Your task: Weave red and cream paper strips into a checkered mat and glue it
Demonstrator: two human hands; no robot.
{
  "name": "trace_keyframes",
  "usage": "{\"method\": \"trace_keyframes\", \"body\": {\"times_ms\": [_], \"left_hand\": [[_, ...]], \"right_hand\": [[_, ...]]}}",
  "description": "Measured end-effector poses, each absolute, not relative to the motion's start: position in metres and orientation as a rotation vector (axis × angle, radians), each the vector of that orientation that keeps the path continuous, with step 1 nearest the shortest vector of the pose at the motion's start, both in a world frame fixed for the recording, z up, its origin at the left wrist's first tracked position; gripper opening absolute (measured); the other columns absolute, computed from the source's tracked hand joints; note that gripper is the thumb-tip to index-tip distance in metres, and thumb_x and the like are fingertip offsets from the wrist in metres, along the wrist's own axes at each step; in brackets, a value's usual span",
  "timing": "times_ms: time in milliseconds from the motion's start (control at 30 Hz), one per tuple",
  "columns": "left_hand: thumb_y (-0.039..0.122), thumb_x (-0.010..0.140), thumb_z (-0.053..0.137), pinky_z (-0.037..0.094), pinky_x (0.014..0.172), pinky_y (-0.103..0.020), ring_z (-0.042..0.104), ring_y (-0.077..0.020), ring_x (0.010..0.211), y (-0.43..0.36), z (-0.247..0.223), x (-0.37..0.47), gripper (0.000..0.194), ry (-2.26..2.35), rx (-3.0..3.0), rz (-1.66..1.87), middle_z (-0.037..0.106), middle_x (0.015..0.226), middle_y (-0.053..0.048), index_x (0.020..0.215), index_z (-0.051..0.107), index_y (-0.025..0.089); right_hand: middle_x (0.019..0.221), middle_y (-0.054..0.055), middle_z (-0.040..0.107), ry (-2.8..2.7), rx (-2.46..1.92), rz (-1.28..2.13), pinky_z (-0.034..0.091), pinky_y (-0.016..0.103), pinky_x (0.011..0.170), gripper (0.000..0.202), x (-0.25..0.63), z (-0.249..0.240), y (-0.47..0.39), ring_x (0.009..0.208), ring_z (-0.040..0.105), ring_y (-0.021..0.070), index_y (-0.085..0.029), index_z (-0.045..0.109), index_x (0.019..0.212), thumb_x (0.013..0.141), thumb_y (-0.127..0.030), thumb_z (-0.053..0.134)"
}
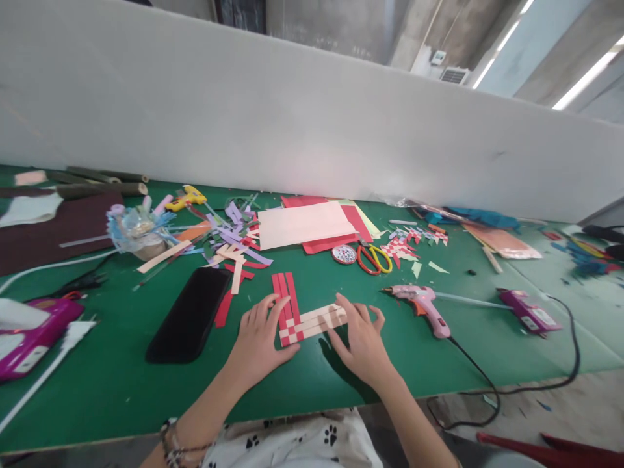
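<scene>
On the green table, red and cream paper strips (pixel 292 333) are woven into a small checkered corner. The loose red ends point away from me and the cream ends run to the right. My left hand (pixel 258 335) curves around the weave's left side, index finger at the red strips and thumb along the near edge. At the cream ends, my right hand (pixel 363 338) holds the strips between thumb and fingers. A black phone (pixel 189 315) lies left of my left hand. To the right of my right hand rests a pink glue gun (pixel 422 305).
Behind the weave are stacked paper sheets (pixel 307 224), scissors (pixel 373 257) and a round lidded container (pixel 344 254). Paper scraps (pixel 234 227) and a yellow glue gun (pixel 186 197) lie back left. Purple devices (pixel 529 311) with cables sit at both sides. A white partition (pixel 292 117) stands behind.
</scene>
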State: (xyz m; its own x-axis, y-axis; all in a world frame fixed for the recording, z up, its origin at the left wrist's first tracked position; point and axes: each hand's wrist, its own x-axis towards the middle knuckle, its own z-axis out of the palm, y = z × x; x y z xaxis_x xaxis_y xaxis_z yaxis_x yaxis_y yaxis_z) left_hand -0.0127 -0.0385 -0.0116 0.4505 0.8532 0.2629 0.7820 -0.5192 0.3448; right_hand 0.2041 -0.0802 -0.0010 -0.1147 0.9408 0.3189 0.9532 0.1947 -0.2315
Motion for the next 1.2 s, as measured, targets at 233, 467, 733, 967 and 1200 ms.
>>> {"method": "trace_keyframes", "body": {"times_ms": [233,467,733,967,1200], "left_hand": [[0.043,0.078,0.058,0.04,0.086,-0.044,0.045,-0.0299,0.111,-0.038,-0.022,-0.013,0.065,1.469,2.435,0.646,0.049,0.12,-0.011,0.132,0.03,0.021],[0.026,0.083,0.051,0.048,0.079,-0.038,0.053,-0.0228,0.098,-0.042,-0.019,-0.007,0.059,1.36,2.173,0.799,0.037,0.12,-0.01,0.134,0.022,0.029],[0.014,0.077,0.052,0.046,0.083,-0.039,0.05,-0.0228,0.101,-0.039,-0.021,-0.006,0.075,1.38,2.144,0.78,0.03,0.124,-0.011,0.138,0.011,0.032],[0.025,0.076,0.058,0.041,0.079,-0.041,0.05,-0.0267,0.092,-0.038,-0.018,-0.006,0.072,1.616,2.222,0.641,0.052,0.098,-0.007,0.137,0.02,0.02],[0.022,0.077,0.055,0.039,0.078,-0.038,0.052,-0.0245,0.09,-0.04,-0.012,-0.003,0.07,1.62,2.193,0.556,0.055,0.096,-0.005,0.137,0.02,0.021]], "right_hand": [[0.119,0.011,0.056,-2.188,-1.586,0.153,0.008,0.049,0.103,0.051,0.178,0.013,-0.065,0.112,0.046,0.0222,-0.018,0.031,0.133,0.086,-0.033,0.041],[0.134,0.011,0.042,-2.445,-1.404,0.508,0.02,0.048,0.102,0.064,0.174,0.021,-0.003,0.121,0.039,0.0201,-0.02,0.02,0.138,0.079,-0.012,0.042],[0.13,0.016,0.044,-2.637,-1.395,0.731,0.041,0.04,0.086,0.08,0.166,0.023,0.058,0.116,0.044,0.0259,-0.019,0.022,0.139,0.07,-0.016,0.062],[0.098,0.004,0.062,-2.669,-1.271,0.819,0.046,0.025,0.071,0.049,0.158,0.024,0.068,0.083,0.058,0.0149,-0.016,0.047,0.122,0.074,-0.009,0.054],[0.111,0.013,0.05,-2.553,-1.29,0.767,0.038,0.034,0.09,0.051,0.158,0.02,0.066,0.104,0.047,0.0211,-0.01,0.048,0.121,0.071,-0.007,0.055]]}}
